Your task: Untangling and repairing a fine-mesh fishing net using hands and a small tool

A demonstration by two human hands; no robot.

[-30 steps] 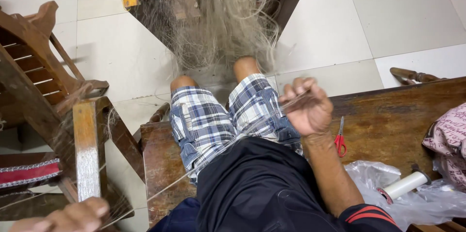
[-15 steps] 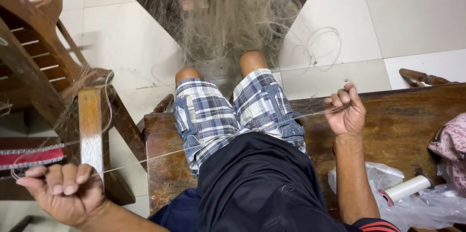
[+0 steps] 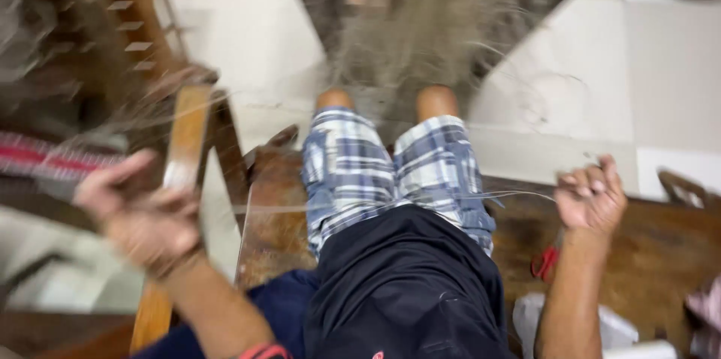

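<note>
The person sits on a wooden bench [image 3: 661, 246] and stretches a thin pale thread [image 3: 420, 201] across the lap, between both hands. The right hand [image 3: 591, 195] is clenched on the thread end, fingers curled tight. The left hand [image 3: 143, 212] is very blurred, so I cannot tell if its grip is closed on the thread or not.

The thread looks taut, so it may snap or slip out of the fingers. It may also catch in the loose fibre bundle [image 3: 439, 28] hanging ahead of the knees (this mass looks easy to tangle).

For containers, I see only a whitish plastic bag [image 3: 601, 325] beside the red scissors [image 3: 546, 263]; its contents are not visible.
</note>
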